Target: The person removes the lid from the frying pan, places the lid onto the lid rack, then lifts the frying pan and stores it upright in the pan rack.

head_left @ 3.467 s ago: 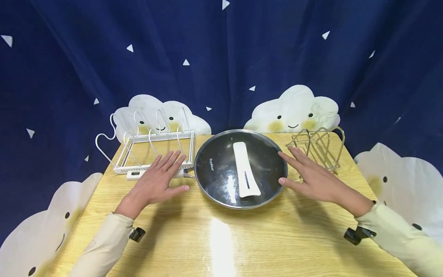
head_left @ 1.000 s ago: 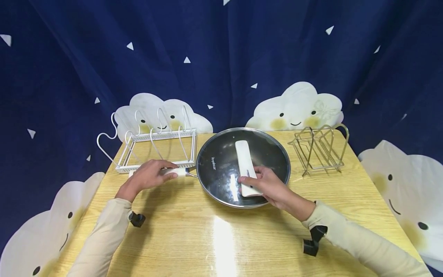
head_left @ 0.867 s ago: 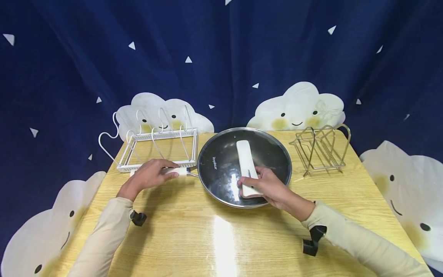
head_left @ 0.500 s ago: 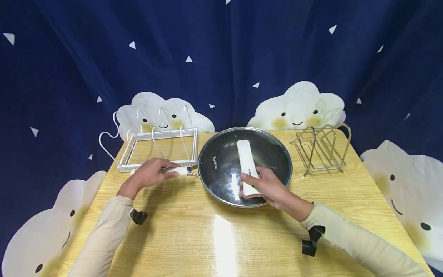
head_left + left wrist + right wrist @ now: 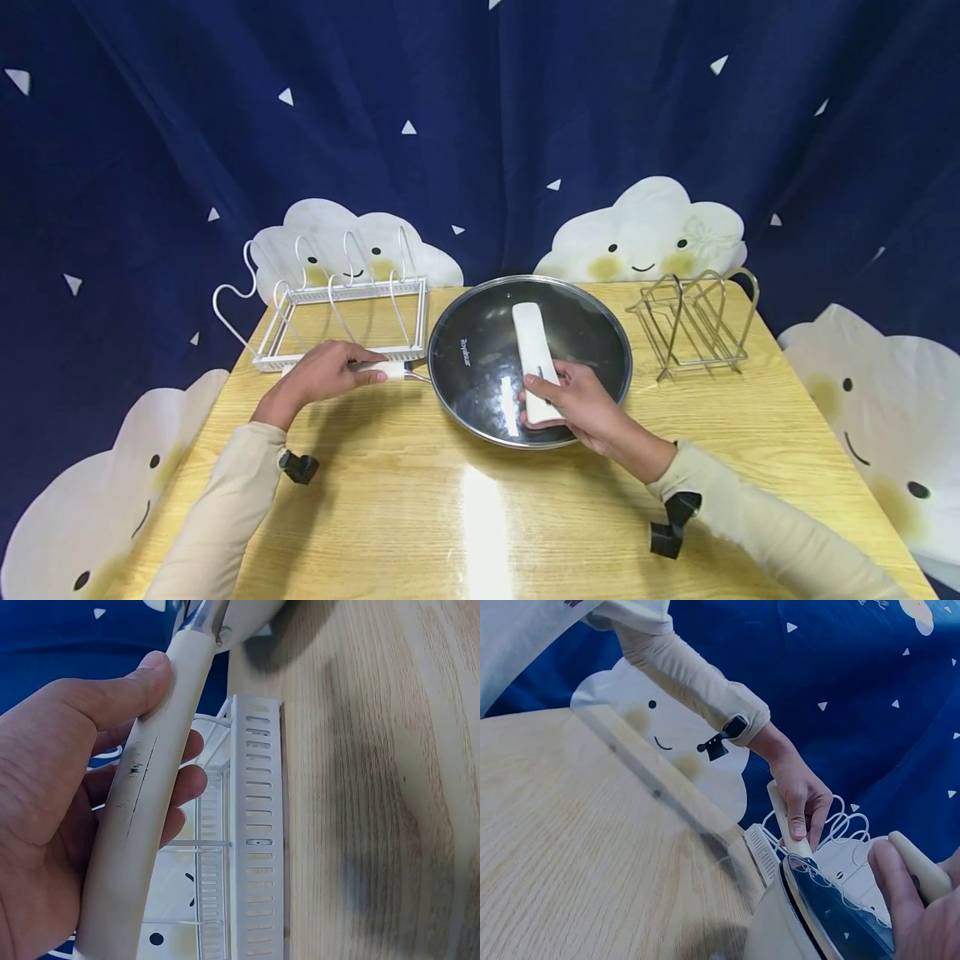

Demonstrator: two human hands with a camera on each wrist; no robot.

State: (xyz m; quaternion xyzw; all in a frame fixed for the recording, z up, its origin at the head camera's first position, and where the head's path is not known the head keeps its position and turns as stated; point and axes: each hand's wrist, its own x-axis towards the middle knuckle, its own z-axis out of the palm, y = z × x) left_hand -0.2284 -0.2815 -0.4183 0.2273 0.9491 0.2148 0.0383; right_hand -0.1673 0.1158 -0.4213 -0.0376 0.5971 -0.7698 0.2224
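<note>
A frying pan with a cream handle (image 5: pixel 150 780) stands on the wooden table, covered by a dark glass lid (image 5: pixel 480 333). My left hand (image 5: pixel 324 372) grips the pan's handle, fingers wrapped under it and thumb along the top in the left wrist view. The lid's long white handle (image 5: pixel 531 333) runs front to back across its middle. Round the near end of that lid handle, my right hand (image 5: pixel 588 408) has its thumb on top and fingers beneath. The lid sits on the pan's rim; the pan's inside is hidden by it.
A white wire rack (image 5: pixel 337 358) stands behind the left hand, close to the pan handle. To the right of the pan is a bronze-coloured wire rack (image 5: pixel 701 362). A dark blue curtain (image 5: pixel 480 125) with clouds hangs behind the table (image 5: pixel 405 517).
Both hands came down from hovering with spread fingers: the left took the pan handle, the right moved inward and took the lid handle. Over the last second they have barely moved.
</note>
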